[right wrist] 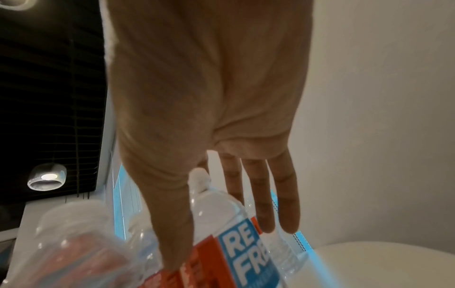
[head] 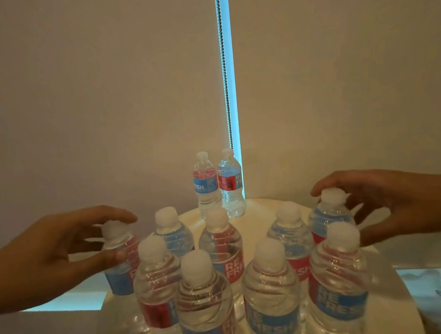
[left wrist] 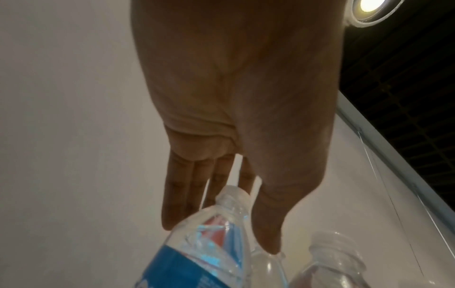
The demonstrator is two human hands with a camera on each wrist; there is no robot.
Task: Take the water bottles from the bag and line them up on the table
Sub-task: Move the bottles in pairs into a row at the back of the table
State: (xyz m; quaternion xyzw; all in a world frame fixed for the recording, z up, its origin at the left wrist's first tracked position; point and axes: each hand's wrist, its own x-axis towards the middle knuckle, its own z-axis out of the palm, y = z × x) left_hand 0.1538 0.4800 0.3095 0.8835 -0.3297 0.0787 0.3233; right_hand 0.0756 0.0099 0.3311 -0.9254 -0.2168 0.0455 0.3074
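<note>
**Both hands at the outer bottles of a cluster on the round table**

Eleven water bottles stand upright on the round white table [head: 264, 206], all capped in white with red and blue labels. Two stand side by side at the far edge, at 12 o'clock: the far left bottle [head: 206, 185] and the far right bottle [head: 230, 183], touching or nearly so. The other nine crowd the middle and the near edge in loose rows rather than one line.

The left hand [head: 56, 255] reaches in from 9 o'clock. Its fingers [head: 115, 214] arch over the cap of the leftmost bottle [head: 121, 263], and its thumb lies against that bottle's shoulder. The left wrist view shows the fingers straight and the thumb beside the neck, so the hand is open, not clamped.

The right hand [head: 394, 199] comes in from 3 o'clock, fingers arched over the cap of the rightmost bottle [head: 329, 216] in the back row. From the right wrist its fingers are extended and its thumb lies along the label; whether it actually grips cannot be told.

A bead chain [head: 222, 53] hangs at the gap between two blinds behind the table.
</note>
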